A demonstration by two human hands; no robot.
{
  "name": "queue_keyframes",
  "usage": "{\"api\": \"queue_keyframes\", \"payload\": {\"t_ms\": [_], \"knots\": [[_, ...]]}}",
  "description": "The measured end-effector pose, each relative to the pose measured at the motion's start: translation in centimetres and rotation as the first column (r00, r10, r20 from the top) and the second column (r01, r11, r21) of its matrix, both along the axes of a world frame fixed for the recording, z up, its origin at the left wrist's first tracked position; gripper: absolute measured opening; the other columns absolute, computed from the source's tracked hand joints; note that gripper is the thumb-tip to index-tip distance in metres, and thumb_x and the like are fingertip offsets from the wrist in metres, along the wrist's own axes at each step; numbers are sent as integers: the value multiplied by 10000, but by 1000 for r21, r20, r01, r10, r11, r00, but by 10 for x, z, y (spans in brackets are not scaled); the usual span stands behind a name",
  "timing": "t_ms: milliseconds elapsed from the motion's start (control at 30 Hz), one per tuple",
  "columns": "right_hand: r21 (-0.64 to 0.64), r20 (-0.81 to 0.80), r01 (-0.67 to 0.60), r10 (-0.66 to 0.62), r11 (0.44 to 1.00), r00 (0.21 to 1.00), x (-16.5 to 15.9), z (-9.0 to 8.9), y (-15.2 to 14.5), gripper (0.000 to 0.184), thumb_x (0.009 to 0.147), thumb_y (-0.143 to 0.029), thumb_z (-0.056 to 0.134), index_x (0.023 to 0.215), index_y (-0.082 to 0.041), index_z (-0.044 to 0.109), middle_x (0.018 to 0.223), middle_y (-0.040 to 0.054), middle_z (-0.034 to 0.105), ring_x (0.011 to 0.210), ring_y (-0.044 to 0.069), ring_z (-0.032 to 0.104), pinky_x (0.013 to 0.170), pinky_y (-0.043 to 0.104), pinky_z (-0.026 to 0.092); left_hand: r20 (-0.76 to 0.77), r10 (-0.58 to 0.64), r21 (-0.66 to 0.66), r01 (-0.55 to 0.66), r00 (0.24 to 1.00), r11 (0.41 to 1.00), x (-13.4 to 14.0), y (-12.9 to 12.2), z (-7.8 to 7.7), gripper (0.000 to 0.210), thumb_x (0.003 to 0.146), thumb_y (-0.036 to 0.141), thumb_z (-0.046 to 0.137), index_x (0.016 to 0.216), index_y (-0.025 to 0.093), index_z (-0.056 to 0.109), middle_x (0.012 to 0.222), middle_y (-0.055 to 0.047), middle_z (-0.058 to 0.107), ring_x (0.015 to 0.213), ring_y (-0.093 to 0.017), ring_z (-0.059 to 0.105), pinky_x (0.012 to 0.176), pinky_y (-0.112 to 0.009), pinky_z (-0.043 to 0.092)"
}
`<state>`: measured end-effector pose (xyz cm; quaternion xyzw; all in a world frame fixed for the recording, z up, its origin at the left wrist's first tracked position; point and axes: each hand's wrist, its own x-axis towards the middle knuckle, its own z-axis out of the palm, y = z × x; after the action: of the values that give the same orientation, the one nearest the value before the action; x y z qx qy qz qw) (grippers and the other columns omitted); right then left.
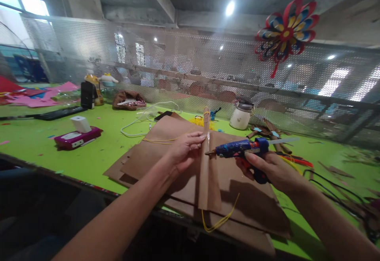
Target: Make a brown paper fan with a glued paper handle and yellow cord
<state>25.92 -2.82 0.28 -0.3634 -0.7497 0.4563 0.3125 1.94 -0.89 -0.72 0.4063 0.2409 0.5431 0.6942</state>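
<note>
Head-worn view, facing forward and down

Two bare hands show at the centre of the frame: one left hand (187, 149) and one right hand (268, 168). There is one blue glue gun with an orange trigger (237, 148), one translucent glue stick (283, 140) and one long, narrow brown paper strip (204, 182). Flat brown paper sheets (252, 205) number at least three; overlap hides the exact count. At left are one purple rectangular case (67, 140) and one white cube-shaped plug (81, 124). Farther back stand one white jar with a dark lid (240, 118) and one brown fabric pouch (118, 102). Upper right: one multicoloured flower-shaped ornament (286, 34).
</note>
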Motion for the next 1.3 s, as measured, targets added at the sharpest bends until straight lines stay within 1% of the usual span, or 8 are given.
{"api": "queue_keyframes", "payload": {"t_ms": [100, 267, 400, 533, 833, 1000, 1133, 1300], "knots": [[-14, 6, -9, 9, 1000, 1000, -1, 2, -3, 417, 856, -527, 479, 713, -147, 577, 642, 25, 524, 546, 104, 468, 495, 228, 374, 9, -1, -10, 1, 1000, 1000, -1, -1, 1, 103, 720, 108, 636, 818, 102, 670, 814, -66, 629, 654, -120, 568, 664, -270, 475], [-49, 25, -10, 11, 999, 1000, 4, -3, 0, 414, 863, -521, 467, 748, -145, 597, 671, 48, 549, 573, 126, 482, 499, 242, 380, 23, 6, -46, -5, 1000, 999, 0, -3, 5, 94, 708, 86, 640, 796, 104, 666, 798, -56, 636, 647, -111, 568, 646, -242, 460], [2, -29, 27, -27, 1000, 999, 3, -6, 4, 376, 886, -478, 452, 757, -150, 582, 661, 32, 522, 560, 121, 466, 507, 246, 373, 49, -16, -44, 18, 999, 999, 0, -2, 5, 63, 699, 77, 646, 755, 89, 672, 732, -31, 610, 591, -75, 534, 602, -207, 429], [42, -82, 46, -42, 998, 996, 1, -4, 6, 358, 892, -464, 449, 771, -152, 576, 656, 23, 506, 551, 118, 463, 504, 246, 370, 21, -12, -39, 12, 1000, 999, 1, -1, 4, 64, 688, 66, 652, 747, 86, 669, 760, -40, 614, 631, -76, 538, 595, -186, 404], [50, 52, 23, -25, 998, 998, 10, -7, 4, 388, 885, -476, 455, 728, -148, 591, 635, 38, 535, 545, 124, 459, 508, 255, 379, 11, 7, -69, -6, 1000, 998, 1, -2, 5, 43, 712, 59, 612, 709, 93, 639, 681, -29, 584, 575, -93, 531, 599, -230, 436], [90, 103, 11, -21, 996, 994, 9, -2, 2, 408, 876, -493, 459, 679, -154, 572, 605, 33, 529, 535, 121, 457, 499, 248, 372, 10, 2, -67, -1, 1000, 998, 2, -3, 5, 59, 715, 56, 607, 708, 96, 650, 684, -40, 600, 583, -98, 539, 613, -241, 436], [152, 106, 15, -32, 988, 994, 4, 3, 2, 409, 894, -481, 429, 675, -162, 562, 574, 22, 507, 528, 122, 447, 502, 250, 364, 10, 5, -73, -4, 1000, 997, 2, -2, 4, 50, 692, 71, 637, 723, 93, 668, 700, -43, 610, 604, -97, 542, 618, -233, 420], [195, 81, 17, -34, 981, 996, 1, 5, 4, 406, 900, -481, 412, 663, -170, 522, 576, 11, 484, 522, 119, 442, 507, 254, 358, 4, -3, -67, 4, 1000, 998, 2, -2, 3, 32, 677, 72, 662, 706, 84, 668, 717, -45, 605, 589, -75, 517, 551, -194, 380]]}}
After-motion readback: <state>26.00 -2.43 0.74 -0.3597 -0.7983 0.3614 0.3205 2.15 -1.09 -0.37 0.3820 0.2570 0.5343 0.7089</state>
